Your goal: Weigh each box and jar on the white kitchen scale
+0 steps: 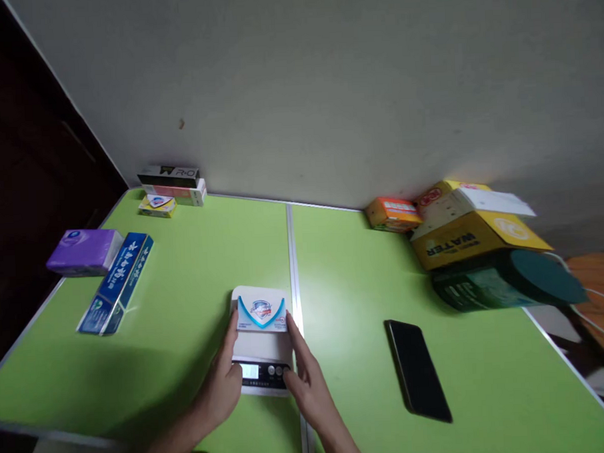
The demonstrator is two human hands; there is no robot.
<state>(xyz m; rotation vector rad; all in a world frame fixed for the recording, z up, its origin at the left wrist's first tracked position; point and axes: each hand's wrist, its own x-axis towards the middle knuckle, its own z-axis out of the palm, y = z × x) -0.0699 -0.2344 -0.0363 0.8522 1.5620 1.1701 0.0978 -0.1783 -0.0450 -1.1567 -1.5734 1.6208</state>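
Head view, white box, phone, perhaps tub

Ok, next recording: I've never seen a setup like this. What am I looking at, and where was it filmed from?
There is no robot here, just a person's bare left hand and right hand. This single picture comes from a camera worn on their head, looking forward and down. On the green table, a white box lies on a digital scale. Fingers are at the box's two ends; whether they grip it is unclear. A dark phone lies to the right, a purple pack and blue box to the left.
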